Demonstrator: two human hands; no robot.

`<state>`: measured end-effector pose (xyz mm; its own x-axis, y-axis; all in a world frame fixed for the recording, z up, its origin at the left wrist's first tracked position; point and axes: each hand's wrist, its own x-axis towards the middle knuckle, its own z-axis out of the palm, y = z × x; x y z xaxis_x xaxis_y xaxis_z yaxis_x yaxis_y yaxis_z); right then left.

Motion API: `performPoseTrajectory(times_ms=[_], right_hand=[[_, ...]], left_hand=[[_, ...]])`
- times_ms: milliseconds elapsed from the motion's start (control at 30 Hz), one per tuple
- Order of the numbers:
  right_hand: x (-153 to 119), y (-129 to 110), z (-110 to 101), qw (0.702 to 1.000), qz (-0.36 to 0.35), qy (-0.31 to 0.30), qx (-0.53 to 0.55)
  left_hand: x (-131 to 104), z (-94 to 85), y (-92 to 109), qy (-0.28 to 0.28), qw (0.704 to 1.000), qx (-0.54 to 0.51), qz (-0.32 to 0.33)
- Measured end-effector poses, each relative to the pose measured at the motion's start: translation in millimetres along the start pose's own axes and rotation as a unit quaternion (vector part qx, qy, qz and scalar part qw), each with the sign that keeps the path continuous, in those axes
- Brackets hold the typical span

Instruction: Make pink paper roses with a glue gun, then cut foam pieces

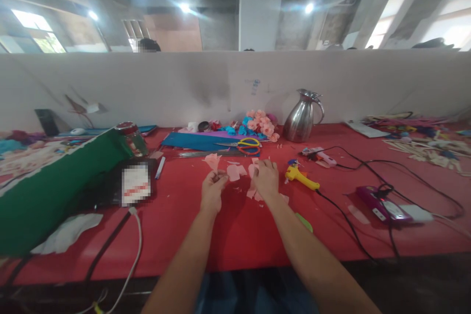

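Between its fingertips my left hand (214, 191) pinches a small pink paper flower (212, 160), held upright just above the red table. Loose pink paper petals (233, 172) lie to the right of that hand. My right hand (267, 179) reaches down over more pink petals (253, 193), fingers bent and somewhat apart, fingertips touching the paper. Whether a petal is gripped there is partly hidden. Right of this hand lies a yellow hot glue gun (301, 178) with a black cord. Scissors (245, 145) with yellow and red handles rest beyond both hands.
Finished pink roses (262, 123) sit near a metal jug (302, 117) by the white partition. A purple power strip (382, 204) and looping cords are at the right. To the left stand a green board (66, 196) and a glass jar (132, 138). A green object (304, 222) lies beside my right forearm.
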<state>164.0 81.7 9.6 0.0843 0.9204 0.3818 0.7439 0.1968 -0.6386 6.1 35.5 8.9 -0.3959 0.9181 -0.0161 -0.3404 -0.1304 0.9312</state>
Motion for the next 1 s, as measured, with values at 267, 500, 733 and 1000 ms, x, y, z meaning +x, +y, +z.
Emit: performPoseTrajectory(times_ms=[267, 500, 733, 1000], right_hand=[[-7, -8, 23, 0.936, 0.023, -0.133, 0.326], [-6, -12, 16, 0.904, 0.061, -0.091, 0.412], [-17, -32, 9, 0.809, 0.055, -0.145, 0.567], [-24, -39, 11, 0.811, 0.022, -0.148, 0.566]], left_hand=[[-1, 0.2, -4, -0.029, 1.000, 0.009, 0.000], [-2, 1.4, -4, -0.054, 0.998, -0.010, 0.012], [-5, 5.6, -2, -0.059, 0.997, -0.041, -0.005], [-8, 6.8, 0, -0.087, 0.996, -0.034, 0.004]])
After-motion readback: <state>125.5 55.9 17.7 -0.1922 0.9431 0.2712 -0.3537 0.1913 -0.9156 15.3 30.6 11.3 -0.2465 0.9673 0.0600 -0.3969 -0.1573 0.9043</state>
